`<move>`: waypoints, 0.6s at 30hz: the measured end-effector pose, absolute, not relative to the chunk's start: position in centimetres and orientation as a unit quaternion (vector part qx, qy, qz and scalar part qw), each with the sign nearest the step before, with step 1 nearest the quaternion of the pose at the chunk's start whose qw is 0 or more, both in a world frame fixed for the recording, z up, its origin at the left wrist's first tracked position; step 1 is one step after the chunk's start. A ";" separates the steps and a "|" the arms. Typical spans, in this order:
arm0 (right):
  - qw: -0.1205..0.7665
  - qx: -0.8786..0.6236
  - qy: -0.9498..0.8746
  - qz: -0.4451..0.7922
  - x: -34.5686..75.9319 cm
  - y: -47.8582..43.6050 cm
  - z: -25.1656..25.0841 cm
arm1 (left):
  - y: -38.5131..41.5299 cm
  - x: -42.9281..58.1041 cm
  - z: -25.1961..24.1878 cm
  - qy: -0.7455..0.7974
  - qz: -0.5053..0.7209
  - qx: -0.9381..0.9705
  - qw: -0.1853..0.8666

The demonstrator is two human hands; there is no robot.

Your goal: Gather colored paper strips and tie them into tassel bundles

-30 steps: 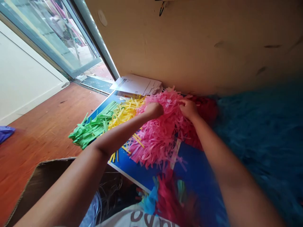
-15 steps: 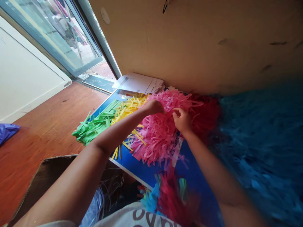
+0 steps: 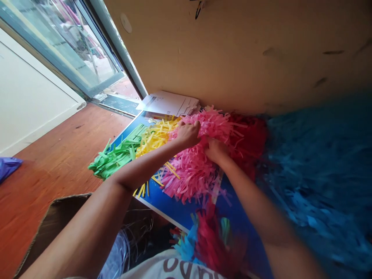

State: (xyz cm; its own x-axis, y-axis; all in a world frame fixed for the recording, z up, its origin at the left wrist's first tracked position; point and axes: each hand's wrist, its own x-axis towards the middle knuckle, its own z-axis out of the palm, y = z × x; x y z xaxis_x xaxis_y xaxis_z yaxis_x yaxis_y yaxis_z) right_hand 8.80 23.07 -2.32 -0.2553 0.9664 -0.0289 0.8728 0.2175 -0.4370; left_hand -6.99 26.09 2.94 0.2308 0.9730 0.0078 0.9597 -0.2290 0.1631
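Observation:
A heap of pink fringed paper strips lies on a blue board. My left hand is closed on a bunch of the pink strips at the heap's far side. My right hand is pushed into the same heap just to the right, its fingers curled among the strips. Yellow strips and green strips lie to the left, red strips to the right.
A large blue fringed mass fills the right side. White folded papers lie by the wall. A cardboard box stands at the lower left on the wooden floor. A red and blue fringed piece sits near my body.
My right hand has moved left and down from the heap's right edge into the pink strips beside my left hand. My left hand has stayed on the heap.

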 end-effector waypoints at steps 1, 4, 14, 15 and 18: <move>0.119 -0.600 -0.771 0.175 8.7 22.9 -2.1 | 25.9 -6.7 3.0 0.615 0.024 0.787 0.036; 0.154 -0.589 -0.786 0.109 8.6 22.6 -1.4 | 26.1 -6.6 3.8 0.613 -0.026 0.790 0.005; 0.107 -0.490 -0.861 0.088 6.1 24.2 -0.4 | 29.1 -6.3 8.8 0.582 0.109 0.789 -0.162; 0.106 -0.493 -0.859 0.088 6.0 24.3 -0.4 | 29.5 -6.4 9.2 0.574 0.136 0.791 -0.164; 0.089 -0.505 -0.852 0.101 5.8 24.5 -0.8 | 31.0 -7.0 11.0 0.557 0.212 0.786 -0.165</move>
